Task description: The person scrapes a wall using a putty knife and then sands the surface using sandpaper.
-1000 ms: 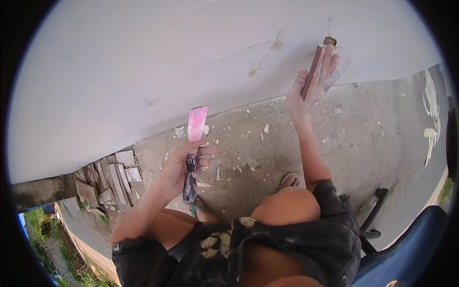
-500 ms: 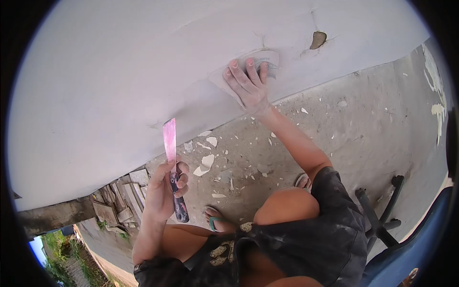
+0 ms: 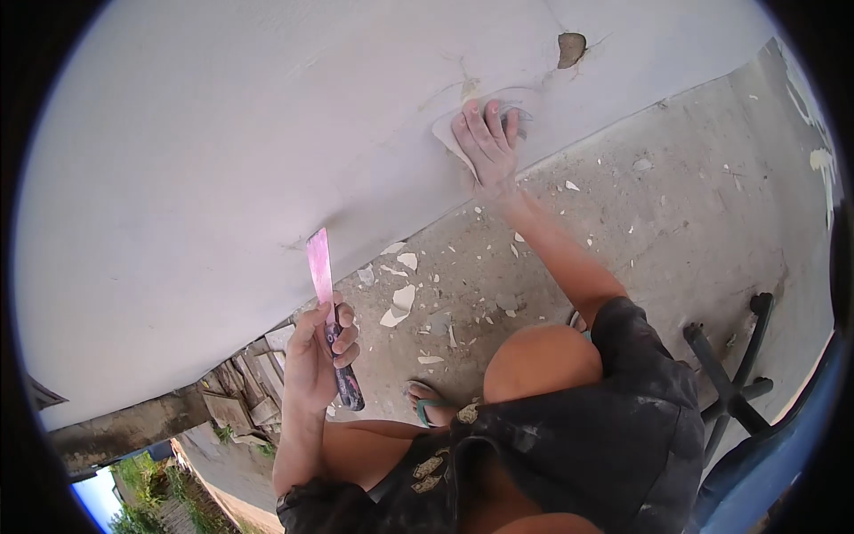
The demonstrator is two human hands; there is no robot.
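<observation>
My left hand (image 3: 322, 347) is wrapped round the dark handle of a putty knife (image 3: 320, 267), whose pink-smeared blade points up toward the wall. Dusty and flat, my right hand (image 3: 488, 147) presses a pale sheet of sandpaper (image 3: 455, 147) against the white wall (image 3: 222, 160). The sheet's printed backing shows beyond the fingertips, and its left edge curls. Above and right of this hand is a brown hole (image 3: 571, 50) in the wall, with thin cracks around it.
White flakes (image 3: 400, 303) lie scattered over the concrete floor (image 3: 569, 231). Broken boards or tiles (image 3: 240, 396) are piled at the lower left. At the right stands a dark chair base (image 3: 729, 392) beside a blue surface. My sandalled foot (image 3: 429, 403) rests on the floor.
My right hand has turned from palm-up in the air to flat on the wall with the sandpaper, then shifted slightly right. The putty knife has moved left and stays in my left hand.
</observation>
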